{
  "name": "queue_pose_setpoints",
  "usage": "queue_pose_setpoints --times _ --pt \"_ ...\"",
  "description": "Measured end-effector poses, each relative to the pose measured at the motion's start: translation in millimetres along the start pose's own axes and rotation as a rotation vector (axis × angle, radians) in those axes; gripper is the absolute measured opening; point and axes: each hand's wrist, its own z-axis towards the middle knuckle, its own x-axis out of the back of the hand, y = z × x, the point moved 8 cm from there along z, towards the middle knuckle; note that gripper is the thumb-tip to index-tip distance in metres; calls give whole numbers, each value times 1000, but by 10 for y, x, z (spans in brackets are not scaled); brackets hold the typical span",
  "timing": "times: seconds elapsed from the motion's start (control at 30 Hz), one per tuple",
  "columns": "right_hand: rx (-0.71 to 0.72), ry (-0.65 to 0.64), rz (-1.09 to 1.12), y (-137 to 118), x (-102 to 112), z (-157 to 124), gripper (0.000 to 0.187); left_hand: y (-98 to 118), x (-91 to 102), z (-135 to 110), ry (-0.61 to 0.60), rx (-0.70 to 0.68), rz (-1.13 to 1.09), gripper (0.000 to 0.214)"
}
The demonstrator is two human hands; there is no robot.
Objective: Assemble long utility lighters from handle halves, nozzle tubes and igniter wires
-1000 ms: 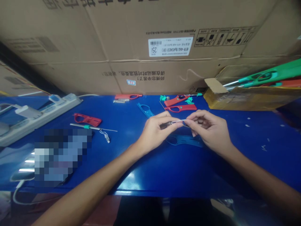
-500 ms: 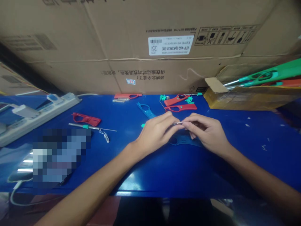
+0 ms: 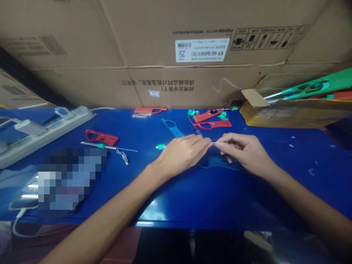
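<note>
My left hand and my right hand meet fingertip to fingertip over the blue table. Both pinch a thin metal rod between thumb and fingers. A green-capped end sticks out past the left side of my left hand. A blue plastic handle shell lies on the table under my hands, partly hidden.
Red handle shells and green bits lie behind my hands, another blue shell to their left. A red shell and a green-tipped rod with wire lie left. A power strip sits far left; cardboard boxes wall the back.
My hands have dropped slightly toward the table and the rod has slid left through my left hand, so its green end now shows beyond that hand.
</note>
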Motion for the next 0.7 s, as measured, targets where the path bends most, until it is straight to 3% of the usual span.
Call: queue_pose_setpoints --times 0.1,0.23,0.43,0.53,0.7 --pt "-28 -92 55 3 -41 -3 22 -43 -9 1 -83 -34 -59 32" --pt "-41 -246 52 -5 -123 -30 35 -173 60 -28 -99 -10 -176 31" --pt "-1 -214 -140 15 -101 -18 41 -323 42 -74 -235 140 -337 42" --pt "26 -201 -260 -13 -100 -31 38 -422 8 -136 -282 265 -495 34" --pt "51 -251 -354 -36 -210 -90 36 -506 26 -300 -186 225 -540 14"
